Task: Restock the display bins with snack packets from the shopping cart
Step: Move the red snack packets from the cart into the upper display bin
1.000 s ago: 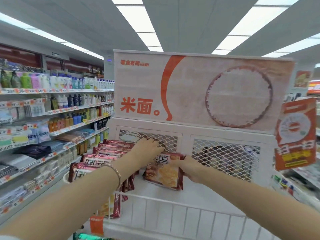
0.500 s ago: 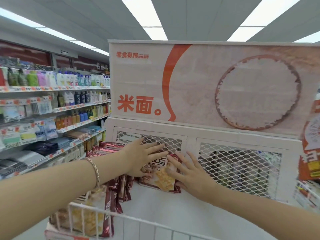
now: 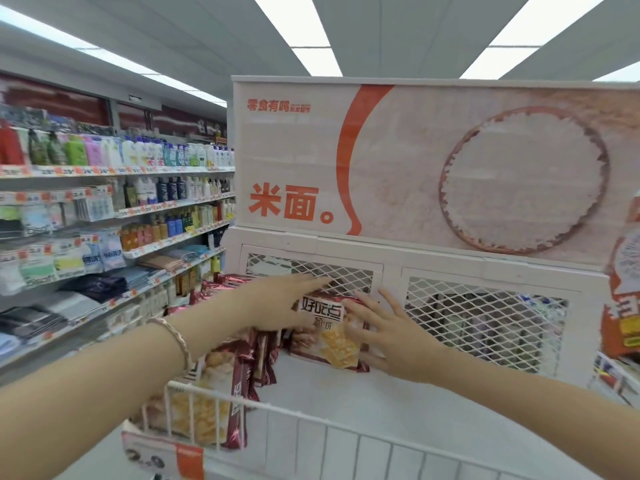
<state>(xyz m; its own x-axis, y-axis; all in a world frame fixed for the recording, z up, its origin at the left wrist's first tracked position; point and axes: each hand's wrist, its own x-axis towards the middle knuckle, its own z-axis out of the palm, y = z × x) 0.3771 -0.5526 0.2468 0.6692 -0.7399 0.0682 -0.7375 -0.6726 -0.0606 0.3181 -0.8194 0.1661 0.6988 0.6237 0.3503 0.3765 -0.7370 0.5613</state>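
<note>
A red snack packet (image 3: 325, 334) with crackers printed on it stands upright against the mesh back wall of the white display bin (image 3: 346, 396). My left hand (image 3: 277, 303) lies flat on the packet's upper left, fingers straight. My right hand (image 3: 388, 330) presses its right side with spread fingers. A row of the same red packets (image 3: 242, 368) stands along the bin's left side, from the front rail to the back. The shopping cart is out of view.
The bin has a white wire front rail (image 3: 277, 414) and a mesh back panel (image 3: 485, 320). A large rice-and-flour sign (image 3: 415, 168) rises above it. Shelves of bottles and packets (image 3: 104, 202) line the aisle on the left. An orange promo sign (image 3: 623, 299) hangs at the right.
Both hands went from gripping the packet to lying flat on it with straight fingers. The packet now stands closer to the mesh wall. My view has moved nearer to the bin.
</note>
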